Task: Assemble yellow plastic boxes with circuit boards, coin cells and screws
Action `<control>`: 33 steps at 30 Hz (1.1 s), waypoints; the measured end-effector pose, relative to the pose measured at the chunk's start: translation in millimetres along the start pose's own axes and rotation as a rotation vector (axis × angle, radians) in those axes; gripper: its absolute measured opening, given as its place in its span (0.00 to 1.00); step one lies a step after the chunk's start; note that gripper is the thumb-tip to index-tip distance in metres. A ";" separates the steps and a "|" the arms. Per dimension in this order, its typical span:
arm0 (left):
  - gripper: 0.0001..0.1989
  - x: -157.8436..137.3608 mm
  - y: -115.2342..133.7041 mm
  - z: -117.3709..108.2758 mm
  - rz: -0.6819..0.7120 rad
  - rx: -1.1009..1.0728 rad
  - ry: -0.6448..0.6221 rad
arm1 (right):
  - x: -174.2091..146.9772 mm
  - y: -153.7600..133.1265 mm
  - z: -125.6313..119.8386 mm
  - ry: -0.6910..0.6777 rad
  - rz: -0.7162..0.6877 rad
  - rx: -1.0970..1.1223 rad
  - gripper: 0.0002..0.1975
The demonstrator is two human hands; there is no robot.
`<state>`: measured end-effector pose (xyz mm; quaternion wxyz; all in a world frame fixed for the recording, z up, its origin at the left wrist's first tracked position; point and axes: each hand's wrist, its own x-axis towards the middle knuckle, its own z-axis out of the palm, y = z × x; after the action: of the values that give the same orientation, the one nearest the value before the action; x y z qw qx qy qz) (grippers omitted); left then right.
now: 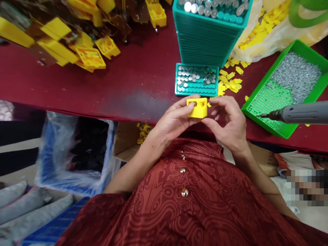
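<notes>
Fingers of the left hand (pixel 176 114) are clamped on a small yellow casing (pixel 198 111), the thumb pressed at its upper left part, where a dark bit shows in an opening. The casing is held up at the near edge of the table (pixel 123 82), in front of the person's body. Close on its right is the right hand (pixel 229 124), its thumb and curled fingers apart; whether the thumb touches the casing's lower corner I cannot tell.

Just beyond the casing lies a teal tray (pixel 197 93) partly filled with round silver discs (pixel 183 73), and behind it rises a stack of teal trays (pixel 202 44). Small yellow pieces (pixel 230 80) are scattered to the right of these. Farther right, a green basket (pixel 266 77) holds a heap of small metal parts (pixel 297 75), with a grey power screwdriver (pixel 304 112) pointing left across its near end. Well apart, at far left, more yellow casings (pixel 89 58) lie piled among brown parts (pixel 41 56).
</notes>
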<state>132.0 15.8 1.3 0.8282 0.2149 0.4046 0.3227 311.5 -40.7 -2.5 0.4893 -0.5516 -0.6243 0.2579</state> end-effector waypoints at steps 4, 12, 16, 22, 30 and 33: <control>0.17 1.1 -3.7 -2.2 0.087 0.029 -0.015 | -1.6 -5.3 6.5 -0.003 0.037 -0.067 0.13; 0.22 2.3 -12.6 -0.3 0.187 0.073 -0.037 | -1.7 -2.5 10.4 -0.043 0.267 0.075 0.08; 0.23 1.8 -12.9 2.5 0.231 0.165 -0.022 | -3.5 3.3 8.5 -0.052 0.282 0.122 0.10; 0.21 -2.0 -7.8 6.1 0.182 0.296 0.043 | 3.9 3.2 -10.6 -0.029 0.121 -0.025 0.06; 0.20 -5.0 -6.4 6.3 0.171 0.383 0.063 | 12.1 7.7 -13.5 -0.009 -0.075 -0.170 0.04; 0.19 -6.3 -5.6 6.9 0.178 0.419 0.055 | 10.7 8.2 -8.1 0.027 -0.058 -0.187 0.04</control>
<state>136.7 6.8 5.2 0.7223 0.4081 0.4648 0.3093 323.2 -30.3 -2.9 0.4511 -0.5801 -0.6548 0.1768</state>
